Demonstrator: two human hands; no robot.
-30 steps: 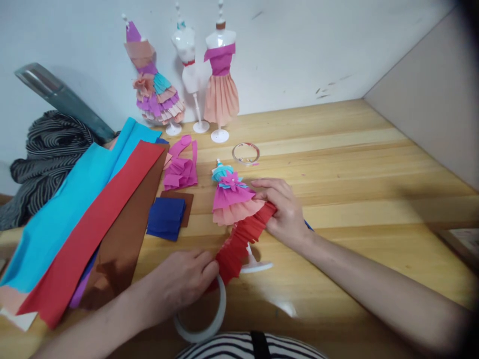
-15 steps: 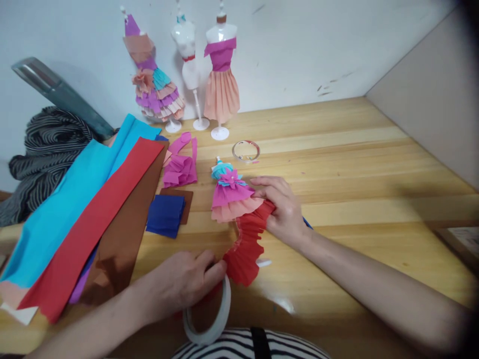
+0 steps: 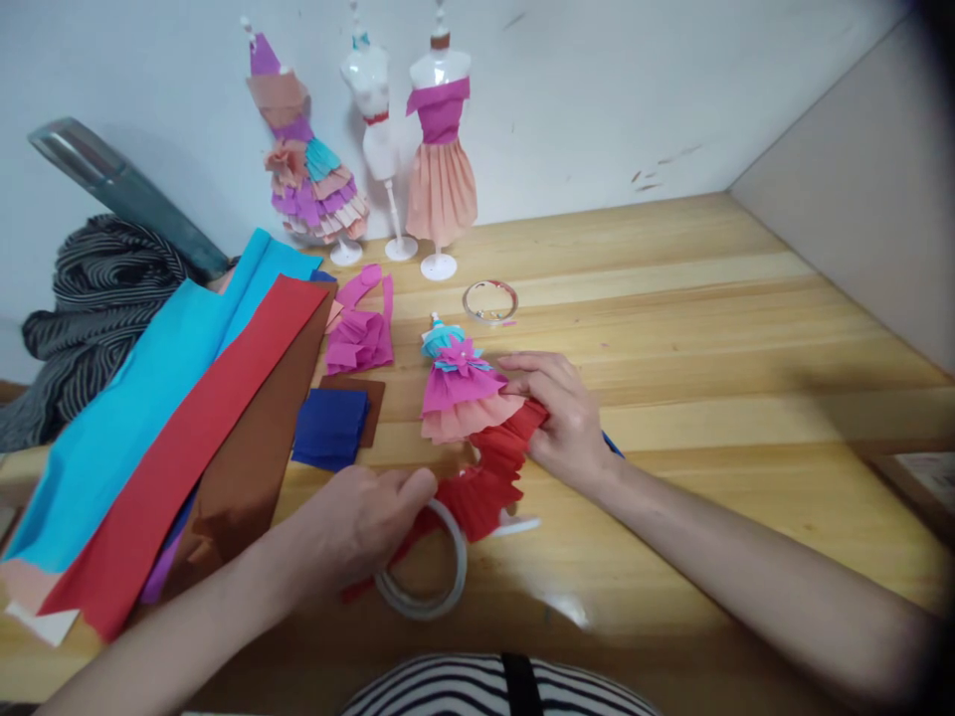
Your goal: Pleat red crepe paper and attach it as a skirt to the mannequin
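Shifted since the earlier frame: left hand (image 3: 365,522) and tape roll (image 3: 461,562), both now farther off. Red ruffled strip (image 3: 488,502): long axis slanting from far right to near left, strung between both hands, just below the skirt hem. Left grip: strip pinched between thumb and fingers; whether the roll is also gripped, cannot tell. Right hand (image 3: 563,418): nearer the dressed mannequin (image 3: 457,393), pinching the strip's far end. Surface: wooden table (image 3: 708,398). Left: crepe sheets (image 3: 186,428). Far: three mannequins (image 3: 442,189) by the wall (image 3: 597,109).
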